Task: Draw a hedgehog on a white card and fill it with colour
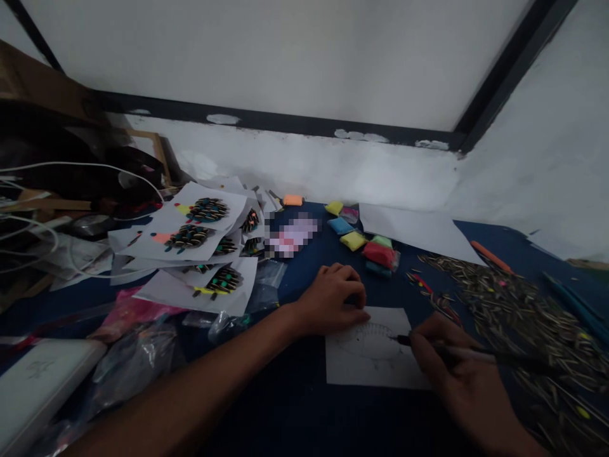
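Observation:
My right hand (459, 374) is closed around a dark pen (442, 348), whose tip touches a white sheet of paper (347, 371) on the blue table. The sheet carries a drawing (375, 343) with a rounded outline, a spiky top edge and small feet. My left hand (333, 298) rests on the sheet's upper left corner, fingers loosely bent and thumb apart from them, with nothing seen in it. Right of the paper spreads a heap of striped sunflower seeds (514, 311), close to my right hand.
Finished-looking hedgehog pictures (190, 222) made with seeds lie stacked at left. Several coloured clay packets (352, 240) sit beyond my hands, near a blank sheet (409, 231) and an orange tool (492, 257). Plastic bags (137, 362) and a white box (42, 387) are at lower left.

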The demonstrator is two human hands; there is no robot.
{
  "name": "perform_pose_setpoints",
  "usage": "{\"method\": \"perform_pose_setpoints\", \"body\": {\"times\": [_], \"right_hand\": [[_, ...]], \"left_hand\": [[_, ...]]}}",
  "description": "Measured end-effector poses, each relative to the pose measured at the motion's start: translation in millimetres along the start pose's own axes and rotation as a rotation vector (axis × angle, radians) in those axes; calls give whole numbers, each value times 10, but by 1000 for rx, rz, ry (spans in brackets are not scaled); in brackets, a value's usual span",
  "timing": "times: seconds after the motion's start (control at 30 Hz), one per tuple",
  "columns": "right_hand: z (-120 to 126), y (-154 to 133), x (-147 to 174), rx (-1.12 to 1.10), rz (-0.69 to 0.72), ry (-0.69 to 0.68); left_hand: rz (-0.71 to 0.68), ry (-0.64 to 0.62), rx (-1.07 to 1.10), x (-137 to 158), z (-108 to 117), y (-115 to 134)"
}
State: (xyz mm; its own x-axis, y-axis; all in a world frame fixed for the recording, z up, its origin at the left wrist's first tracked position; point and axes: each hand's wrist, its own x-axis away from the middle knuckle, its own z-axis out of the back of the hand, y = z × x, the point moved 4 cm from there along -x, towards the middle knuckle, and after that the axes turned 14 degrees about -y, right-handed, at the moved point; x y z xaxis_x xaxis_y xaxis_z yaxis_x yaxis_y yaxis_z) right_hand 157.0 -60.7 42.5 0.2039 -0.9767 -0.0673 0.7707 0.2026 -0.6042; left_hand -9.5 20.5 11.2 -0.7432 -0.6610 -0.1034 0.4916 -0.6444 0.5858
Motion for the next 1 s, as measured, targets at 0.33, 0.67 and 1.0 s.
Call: {"method": "perform_pose_setpoints", "body": {"times": [0.33, 0.67, 1.0], "right_hand": [[-265, -4, -3, -92, 19, -109], [-298, 30, -2, -128, 3, -167], [-311, 43, 3, -124, -8, -170]], "left_hand": [[-8, 13, 10, 6, 3, 7], [-5, 15, 0, 3, 0, -1], [-8, 14, -7, 5, 5, 3]]}}
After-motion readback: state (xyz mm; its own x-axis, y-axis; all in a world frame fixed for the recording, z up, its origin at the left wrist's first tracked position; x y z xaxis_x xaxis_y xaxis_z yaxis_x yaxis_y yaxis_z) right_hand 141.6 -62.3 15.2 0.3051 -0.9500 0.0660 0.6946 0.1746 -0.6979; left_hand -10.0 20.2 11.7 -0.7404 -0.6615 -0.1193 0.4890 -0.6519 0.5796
